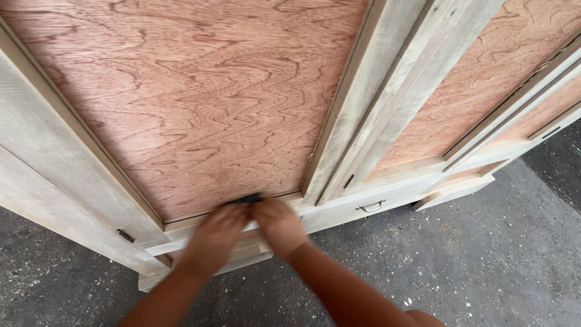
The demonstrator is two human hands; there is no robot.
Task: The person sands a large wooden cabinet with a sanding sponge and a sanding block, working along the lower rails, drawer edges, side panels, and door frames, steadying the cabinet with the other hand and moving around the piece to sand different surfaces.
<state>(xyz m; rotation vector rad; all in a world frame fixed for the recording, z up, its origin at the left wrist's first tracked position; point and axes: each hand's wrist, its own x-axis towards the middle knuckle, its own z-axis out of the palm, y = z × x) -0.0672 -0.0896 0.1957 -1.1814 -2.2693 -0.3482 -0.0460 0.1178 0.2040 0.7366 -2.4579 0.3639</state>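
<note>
A large unfinished wooden cabinet stands before me, with a reddish plywood door panel [200, 103] set in a pale grey frame [363, 121]. My left hand [221, 227] and my right hand [279, 223] are together at the bottom edge of that panel, both blurred. A small dark object [249, 198] shows just above my fingers against the lower rail; which hand holds it I cannot tell. The fingers of both hands look curled.
A drawer with a metal handle [370, 206] lies right of my hands. A further drawer [454, 191] juts out farther right. A small dark hinge [125, 235] sits at lower left. Rough dark pavement [472, 260] lies below the cabinet.
</note>
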